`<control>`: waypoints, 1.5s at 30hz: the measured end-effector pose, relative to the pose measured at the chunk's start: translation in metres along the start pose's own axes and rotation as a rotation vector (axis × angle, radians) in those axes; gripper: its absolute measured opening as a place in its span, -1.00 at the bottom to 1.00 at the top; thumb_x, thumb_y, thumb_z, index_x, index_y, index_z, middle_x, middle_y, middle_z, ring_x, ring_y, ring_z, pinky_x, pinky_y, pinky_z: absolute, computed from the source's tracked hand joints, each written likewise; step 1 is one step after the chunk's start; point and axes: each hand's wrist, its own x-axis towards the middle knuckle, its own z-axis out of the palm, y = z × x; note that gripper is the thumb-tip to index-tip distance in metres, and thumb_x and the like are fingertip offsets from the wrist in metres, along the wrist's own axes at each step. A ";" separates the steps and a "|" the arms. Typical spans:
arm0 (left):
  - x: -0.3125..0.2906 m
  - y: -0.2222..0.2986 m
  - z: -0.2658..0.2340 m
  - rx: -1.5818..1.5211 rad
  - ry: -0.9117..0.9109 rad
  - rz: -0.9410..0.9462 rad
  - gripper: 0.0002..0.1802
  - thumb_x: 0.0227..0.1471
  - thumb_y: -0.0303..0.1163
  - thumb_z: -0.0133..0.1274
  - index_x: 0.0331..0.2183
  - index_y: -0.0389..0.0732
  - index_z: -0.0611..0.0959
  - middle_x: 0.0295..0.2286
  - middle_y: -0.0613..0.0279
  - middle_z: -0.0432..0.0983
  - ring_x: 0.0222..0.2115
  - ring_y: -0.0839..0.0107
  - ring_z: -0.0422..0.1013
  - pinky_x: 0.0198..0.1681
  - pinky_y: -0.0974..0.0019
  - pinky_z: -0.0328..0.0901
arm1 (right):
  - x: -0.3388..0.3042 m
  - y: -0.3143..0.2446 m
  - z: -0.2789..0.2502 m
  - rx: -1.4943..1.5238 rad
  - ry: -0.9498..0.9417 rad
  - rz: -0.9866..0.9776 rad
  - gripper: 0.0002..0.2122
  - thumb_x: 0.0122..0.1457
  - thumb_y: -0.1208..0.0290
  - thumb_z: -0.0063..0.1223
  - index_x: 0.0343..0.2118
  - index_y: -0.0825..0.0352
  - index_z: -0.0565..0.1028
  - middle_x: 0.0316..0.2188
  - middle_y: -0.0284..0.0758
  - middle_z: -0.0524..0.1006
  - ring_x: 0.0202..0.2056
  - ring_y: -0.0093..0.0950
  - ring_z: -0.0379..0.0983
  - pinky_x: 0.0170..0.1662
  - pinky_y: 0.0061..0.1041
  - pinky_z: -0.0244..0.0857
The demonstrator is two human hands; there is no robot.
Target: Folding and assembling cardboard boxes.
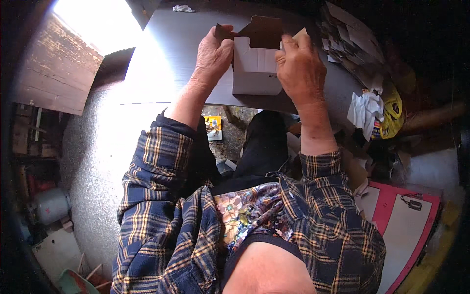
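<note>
1. Bright light is washing over the left side of the grey bench [171, 68], where the white cardboard box [255, 81] is standing near the front edge, its top open.
2. Handling it well probably means keeping the base flat and working both sides evenly, so the thin walls aren't creasing; the back flap [264, 25] is standing up, apart from both hands.
3. The left hand [215, 51] is pinching the dark left flap [223, 32], its grip clamped between thumb and fingers.
4. The right hand [302, 68] is clasping the pale right flap [300, 34], fingers together; I cannot tell how firmly.
</note>
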 end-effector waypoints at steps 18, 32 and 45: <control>-0.008 0.008 0.012 0.289 0.022 0.126 -0.52 0.04 -0.32 -0.05 0.00 -0.25 0.34 -0.22 0.06 0.49 -0.17 0.34 0.40 -0.10 0.29 0.28 | 0.002 -0.002 0.019 0.014 -0.089 0.008 -0.80 -0.06 0.34 0.11 -0.42 0.36 0.55 -0.27 -0.19 0.45 -0.24 -0.22 0.42 -0.18 -0.28 0.39; -0.014 0.024 0.015 0.426 0.029 0.163 -0.37 -0.18 -0.42 0.10 -0.03 -0.25 0.26 -0.18 -0.16 0.39 -0.13 -0.08 0.35 -0.03 0.07 0.23 | -0.003 0.004 0.029 0.395 0.239 0.013 -0.47 -0.21 0.65 0.13 -0.06 0.24 0.36 -0.14 -0.21 0.43 -0.07 -0.23 0.37 -0.05 -0.35 0.30; -0.011 0.019 0.012 0.496 0.019 0.311 -0.45 -0.17 -0.37 0.10 -0.07 -0.21 0.34 -0.20 -0.05 0.40 -0.13 0.00 0.35 -0.04 0.07 0.25 | -0.001 0.010 0.036 0.332 0.206 -0.060 -0.68 -0.16 0.56 0.08 -0.23 0.31 0.44 -0.27 -0.24 0.47 -0.20 -0.24 0.38 -0.12 -0.31 0.29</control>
